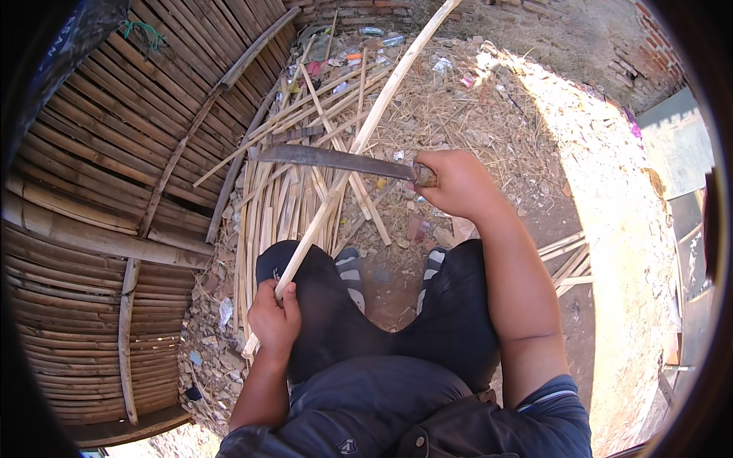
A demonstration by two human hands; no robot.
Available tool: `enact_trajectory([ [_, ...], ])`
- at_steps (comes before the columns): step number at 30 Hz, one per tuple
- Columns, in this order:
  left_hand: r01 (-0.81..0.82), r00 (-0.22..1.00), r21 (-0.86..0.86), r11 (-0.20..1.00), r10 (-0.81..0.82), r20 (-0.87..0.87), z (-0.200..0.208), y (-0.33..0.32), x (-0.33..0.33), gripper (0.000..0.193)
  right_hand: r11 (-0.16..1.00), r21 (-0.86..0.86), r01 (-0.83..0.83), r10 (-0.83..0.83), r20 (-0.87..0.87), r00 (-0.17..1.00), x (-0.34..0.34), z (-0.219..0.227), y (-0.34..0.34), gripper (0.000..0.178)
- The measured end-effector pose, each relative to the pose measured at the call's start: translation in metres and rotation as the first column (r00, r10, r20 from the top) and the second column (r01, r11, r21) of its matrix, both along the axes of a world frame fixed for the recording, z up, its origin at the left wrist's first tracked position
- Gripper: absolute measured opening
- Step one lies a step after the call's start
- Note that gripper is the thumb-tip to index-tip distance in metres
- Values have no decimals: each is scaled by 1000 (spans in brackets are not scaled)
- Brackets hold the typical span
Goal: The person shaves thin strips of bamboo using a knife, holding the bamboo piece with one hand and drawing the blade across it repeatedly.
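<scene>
My left hand [275,313] is closed round the lower part of a long pale bamboo strip [382,102]. The strip slants up and away to the right, past my left knee, and leaves the top of the view. In my right hand [458,182] is the short handle of a machete [336,159]. Its long dark blade points left and crosses the strip near the middle of the view; whether the edge touches the strip I cannot tell. Beyond and below the blade lie several cut bamboo strips [267,214], heaped on the ground to the left of my feet.
A bamboo slat wall [114,153] stands close on the left. A brick wall [565,30] runs along the back. Rubble, dry shavings and litter cover the ground [489,114]. More strips [569,259] lie right of my right arm, near a sunlit band.
</scene>
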State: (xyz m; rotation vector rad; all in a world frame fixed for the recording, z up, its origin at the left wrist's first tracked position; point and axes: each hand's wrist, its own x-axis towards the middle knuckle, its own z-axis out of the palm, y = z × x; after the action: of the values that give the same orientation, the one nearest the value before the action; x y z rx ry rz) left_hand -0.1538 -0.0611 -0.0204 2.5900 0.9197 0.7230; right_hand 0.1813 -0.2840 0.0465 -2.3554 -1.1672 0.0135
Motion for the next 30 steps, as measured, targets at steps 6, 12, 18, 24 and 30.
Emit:
enact_trajectory([
  [6, 4, 1000, 7, 1000, -4, -5, 3, -1, -1, 33, 991, -41, -127, 128, 9, 992, -12, -3, 11, 27],
  [12, 8, 1000, 40, 999, -7, -24, 4, -1, 0, 33, 976, 31, 216, -213, -77, 974, 14, 3, -5, 32],
  [18, 13, 999, 48, 999, -11, -45, 2, 0, 1, 34, 996, 19, -84, 83, 23, 996, -2, -6, 1, 30],
  [24, 16, 998, 58, 998, -13, -55, 6, -1, 1, 36, 983, -134, -123, 121, -22, 992, -17, 1, 12, 30],
  [30, 14, 998, 54, 998, -10, -58, 7, -2, 2, 35, 965, -56, 257, -260, -58, 964, 10, 6, -4, 33],
])
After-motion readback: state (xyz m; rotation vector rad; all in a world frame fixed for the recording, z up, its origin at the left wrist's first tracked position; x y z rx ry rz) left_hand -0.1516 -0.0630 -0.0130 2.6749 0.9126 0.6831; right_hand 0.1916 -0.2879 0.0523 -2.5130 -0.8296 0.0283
